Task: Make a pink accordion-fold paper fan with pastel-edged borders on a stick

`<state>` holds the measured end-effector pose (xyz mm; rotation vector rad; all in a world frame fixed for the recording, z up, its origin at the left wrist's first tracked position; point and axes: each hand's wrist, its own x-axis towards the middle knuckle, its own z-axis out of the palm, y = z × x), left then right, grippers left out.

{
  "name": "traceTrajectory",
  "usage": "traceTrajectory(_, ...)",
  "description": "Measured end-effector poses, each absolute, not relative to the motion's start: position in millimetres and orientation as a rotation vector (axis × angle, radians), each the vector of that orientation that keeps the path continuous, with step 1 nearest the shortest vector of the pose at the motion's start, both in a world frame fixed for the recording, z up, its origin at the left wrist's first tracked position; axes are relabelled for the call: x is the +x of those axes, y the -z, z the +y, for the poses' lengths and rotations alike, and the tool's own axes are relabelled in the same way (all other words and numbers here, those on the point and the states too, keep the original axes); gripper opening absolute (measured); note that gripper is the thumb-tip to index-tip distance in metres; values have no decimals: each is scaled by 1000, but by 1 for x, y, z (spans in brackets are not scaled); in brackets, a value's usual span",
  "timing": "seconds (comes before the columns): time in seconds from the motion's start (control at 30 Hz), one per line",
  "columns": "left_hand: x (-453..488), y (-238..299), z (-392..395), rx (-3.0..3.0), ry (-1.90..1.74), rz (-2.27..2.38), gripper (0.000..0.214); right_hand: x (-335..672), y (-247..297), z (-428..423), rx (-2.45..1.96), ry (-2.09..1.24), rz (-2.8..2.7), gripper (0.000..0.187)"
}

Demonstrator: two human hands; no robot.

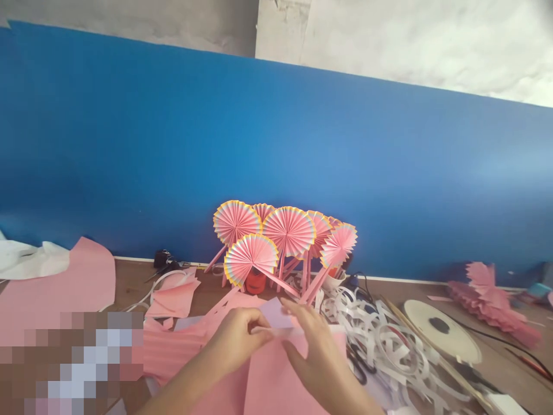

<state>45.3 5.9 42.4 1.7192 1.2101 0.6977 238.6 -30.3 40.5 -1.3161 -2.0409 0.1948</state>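
Note:
My left hand (235, 340) and my right hand (315, 349) meet low in the middle of the head view. Both pinch the top edge of a pink paper sheet (276, 374), whose pale folded corner (276, 314) sticks up between my fingers. Just behind my hands stands a bunch of round pleated pink paper fans (285, 236) with yellow rims on pink strip handles, leaning against the blue wall.
A red tape dispenser (256, 282) sits under the fans. White curled paper strips (380, 340) lie right of my hands, with a white tape roll (440, 331) and folded pink fans (492, 302) beyond. Pink sheets (56, 288) and scissors (166, 266) lie left.

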Motion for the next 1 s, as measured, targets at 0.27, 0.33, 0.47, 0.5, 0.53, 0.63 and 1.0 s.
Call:
traceTrajectory(0.27,28,-50,8,1558,-739,1024,14,223,-46,-25,-1414,-365,-2044,56)
traceTrajectory(0.33,26,-48,9,1574,-732,1023,14,224,-46,-26,-1392,-359,-2047,56)
traceTrajectory(0.47,33,-46,4,1559,-721,1045,13,215,-44,-31,-1299,-285,-2028,57)
traceTrajectory(0.5,36,-45,2,1552,-721,1049,14,212,-42,-31,-1280,-257,-2026,56)
traceTrajectory(0.53,38,-45,0,1544,-722,1052,14,209,-41,-32,-1262,-227,-2027,53)
traceTrajectory(0.63,42,-47,-4,1497,-726,1068,16,205,-39,-31,-1202,-152,-2046,52)
traceTrajectory(1.0,42,-50,-12,1678,-711,1109,26,199,-35,-30,-1201,-22,-2063,53)
